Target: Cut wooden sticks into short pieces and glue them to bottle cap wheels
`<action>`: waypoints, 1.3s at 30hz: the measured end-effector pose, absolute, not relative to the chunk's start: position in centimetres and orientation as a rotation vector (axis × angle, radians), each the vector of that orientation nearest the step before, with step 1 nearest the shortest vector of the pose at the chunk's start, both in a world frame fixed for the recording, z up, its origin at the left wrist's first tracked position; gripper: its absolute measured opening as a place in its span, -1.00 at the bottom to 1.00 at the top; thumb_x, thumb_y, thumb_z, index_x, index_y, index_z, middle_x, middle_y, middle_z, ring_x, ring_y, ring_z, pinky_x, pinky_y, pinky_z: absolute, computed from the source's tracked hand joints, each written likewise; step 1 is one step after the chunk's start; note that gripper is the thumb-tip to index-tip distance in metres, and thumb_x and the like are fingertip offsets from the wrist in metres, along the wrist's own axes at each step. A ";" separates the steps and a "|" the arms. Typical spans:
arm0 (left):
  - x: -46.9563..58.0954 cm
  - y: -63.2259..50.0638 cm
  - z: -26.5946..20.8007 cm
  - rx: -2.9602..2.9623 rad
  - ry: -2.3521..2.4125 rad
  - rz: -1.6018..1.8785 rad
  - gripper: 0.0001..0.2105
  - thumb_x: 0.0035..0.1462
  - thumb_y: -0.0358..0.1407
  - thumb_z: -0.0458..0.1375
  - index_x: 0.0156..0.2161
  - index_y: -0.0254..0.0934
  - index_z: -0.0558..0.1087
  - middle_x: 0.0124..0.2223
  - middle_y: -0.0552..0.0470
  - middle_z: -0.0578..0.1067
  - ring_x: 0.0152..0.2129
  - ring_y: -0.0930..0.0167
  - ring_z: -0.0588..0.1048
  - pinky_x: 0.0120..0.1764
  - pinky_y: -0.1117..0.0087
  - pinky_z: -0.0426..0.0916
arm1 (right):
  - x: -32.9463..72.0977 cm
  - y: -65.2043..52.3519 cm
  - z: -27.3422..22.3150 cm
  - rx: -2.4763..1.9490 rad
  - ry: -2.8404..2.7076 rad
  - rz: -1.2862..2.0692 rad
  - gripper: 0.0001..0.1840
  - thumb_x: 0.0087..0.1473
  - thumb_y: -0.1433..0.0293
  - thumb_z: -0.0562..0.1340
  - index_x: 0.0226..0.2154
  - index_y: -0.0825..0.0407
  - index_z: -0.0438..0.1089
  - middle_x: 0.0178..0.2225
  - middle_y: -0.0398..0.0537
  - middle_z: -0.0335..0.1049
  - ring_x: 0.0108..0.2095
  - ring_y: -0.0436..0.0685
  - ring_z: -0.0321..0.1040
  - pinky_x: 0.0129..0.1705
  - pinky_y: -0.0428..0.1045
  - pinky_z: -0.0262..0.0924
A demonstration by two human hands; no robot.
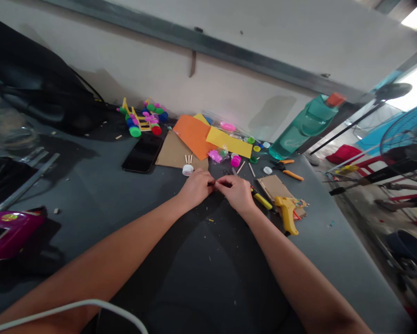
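My left hand [196,189] and my right hand [237,191] meet fingertip to fingertip over the dark table. Both are closed in a pinch, and what sits between the fingers is too small to make out. Just beyond my left hand stands a white bottle cap [187,170] by several short wooden sticks [188,159]. Close to my right hand lies a yellow-and-black utility knife [262,199]. A yellow glue gun [288,215] rests on its side by a piece of cardboard [271,186], right of that knife.
Behind my hands are orange paper [194,135], yellow paper [229,142], a phone [142,154] and a colourful cap-wheeled model [144,121]. Orange-handled pliers [292,172] and a tall green bottle [302,127] stand right. A magenta object [13,232] is at left. A white cable [90,302] crosses my left arm.
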State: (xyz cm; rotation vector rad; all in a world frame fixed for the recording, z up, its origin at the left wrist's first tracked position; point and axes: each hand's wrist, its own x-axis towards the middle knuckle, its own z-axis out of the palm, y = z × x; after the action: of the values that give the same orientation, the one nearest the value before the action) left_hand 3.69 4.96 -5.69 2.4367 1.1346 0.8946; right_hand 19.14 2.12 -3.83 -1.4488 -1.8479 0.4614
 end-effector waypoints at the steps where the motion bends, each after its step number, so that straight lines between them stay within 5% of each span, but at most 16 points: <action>1: 3.7 5.0 -5.7 2.431 1.123 0.898 -0.90 0.02 -0.36 0.16 -0.48 -0.30 0.47 -0.44 0.01 0.45 -0.42 0.38 0.33 -0.33 0.36 0.21 | 19.2 2.1 -4.0 -1.443 -1.844 0.476 -0.90 -0.08 0.37 0.22 -0.49 -0.02 0.47 -0.48 -0.17 0.45 -0.45 0.04 0.37 -0.36 -0.07 0.22; 9: 3.6 5.2 -5.7 2.449 1.093 0.900 -0.88 0.00 -0.33 0.19 -0.51 -0.31 0.45 -0.48 0.02 0.44 -0.44 0.39 0.33 -0.36 0.37 0.19 | 20.6 1.2 -3.6 -1.240 -2.002 0.413 -0.67 0.03 0.50 0.14 -0.13 -0.08 0.41 -0.21 -0.06 0.41 -0.22 0.07 0.35 -0.18 -0.01 0.27; 20: 3.6 5.4 -5.9 2.466 1.067 0.879 -0.89 0.00 -0.31 0.20 -0.49 -0.29 0.49 -0.46 0.04 0.48 -0.43 0.39 0.35 -0.33 0.36 0.20 | 21.5 1.6 -3.6 -1.102 -2.238 0.077 -0.63 0.08 0.57 0.05 -0.18 -0.03 0.46 -0.22 -0.07 0.46 -0.20 0.11 0.28 -0.09 0.09 0.21; 30: 3.6 5.6 -6.1 2.497 1.027 0.894 -0.85 0.03 -0.27 0.17 -0.48 -0.28 0.50 -0.46 0.04 0.49 -0.45 0.40 0.36 -0.33 0.34 0.18 | 21.6 1.7 -3.6 -1.239 -1.967 0.289 -0.65 0.05 0.49 0.11 -0.12 -0.09 0.41 -0.20 -0.09 0.46 -0.20 0.09 0.34 -0.17 0.04 0.24; 39: 3.5 5.4 -5.9 2.497 1.042 0.894 -0.85 0.06 -0.31 0.14 -0.46 -0.28 0.51 -0.47 0.02 0.49 -0.45 0.39 0.34 -0.35 0.35 0.20 | 20.1 1.9 -3.8 -1.382 -1.921 0.363 -0.88 -0.04 0.39 0.24 -0.38 -0.06 0.49 -0.40 -0.14 0.48 -0.35 0.07 0.38 -0.27 -0.02 0.25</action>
State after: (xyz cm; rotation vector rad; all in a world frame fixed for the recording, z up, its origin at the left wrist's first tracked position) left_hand 3.51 5.44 -5.95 2.4966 1.0420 0.8940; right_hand 20.11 1.89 -3.85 -1.3818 -1.9214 0.3630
